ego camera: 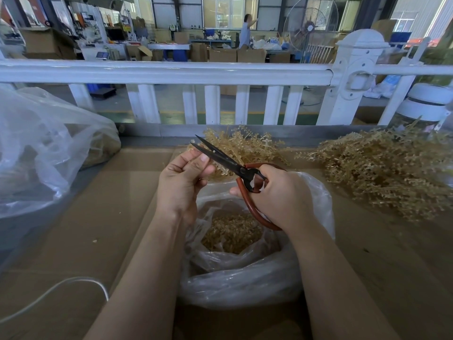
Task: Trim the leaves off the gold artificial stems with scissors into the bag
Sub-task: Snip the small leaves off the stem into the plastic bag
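Directly below both hands sits the open bag (245, 266); left hand (183, 177) pinches a gold stem (220, 171), right hand (282, 197) grips parted scissors (228, 163) crossing it.

1. Gold stem in left hand (182, 174): mostly hidden behind the fingers; whether the scissors (235, 166) blades touch it cannot be told
2. Scissors handle loops: partly covered by right hand (279, 195)
3. Bag (245, 273): far rim hidden behind both hands
4. Larger bag (44, 153), near left: cut off by the edge; contents blurred
5. Stem pile (387, 173), right: cut off by the edge
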